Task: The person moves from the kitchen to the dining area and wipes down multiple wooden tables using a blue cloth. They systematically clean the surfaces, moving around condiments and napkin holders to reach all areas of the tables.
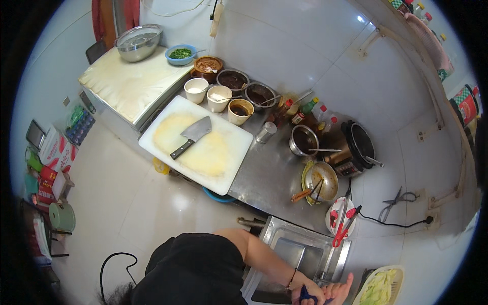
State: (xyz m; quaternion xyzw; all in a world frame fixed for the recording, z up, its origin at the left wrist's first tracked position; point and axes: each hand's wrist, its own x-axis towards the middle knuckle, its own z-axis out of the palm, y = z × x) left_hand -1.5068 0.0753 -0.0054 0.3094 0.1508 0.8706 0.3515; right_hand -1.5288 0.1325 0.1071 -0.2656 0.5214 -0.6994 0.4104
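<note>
My left hand [311, 291] is at the lower edge, over the right side of the steel sink [291, 230], with a dark bracelet at its wrist. Its fingers are closed around a dark blue cloth [305, 295]. Right beside it is my right hand [339, 292], fingers partly stretched out and one pointing up. The cloth lies against or very near the right hand; whether they touch is hard to tell. The lower frame edge cuts off part of both hands. A basket of pale green cut vegetable [378, 288] stands just right of them.
A cleaver [192, 136] lies on the white cutting board [231, 178]. Behind stand sauce bowls [233, 80], cups [219, 98], bottles [307, 109], a pot [304, 141] and a cooker [351, 147]. Red-handled tongs [346, 227] rest on a bowl near the sink. Scissors [397, 202] hang on the wall.
</note>
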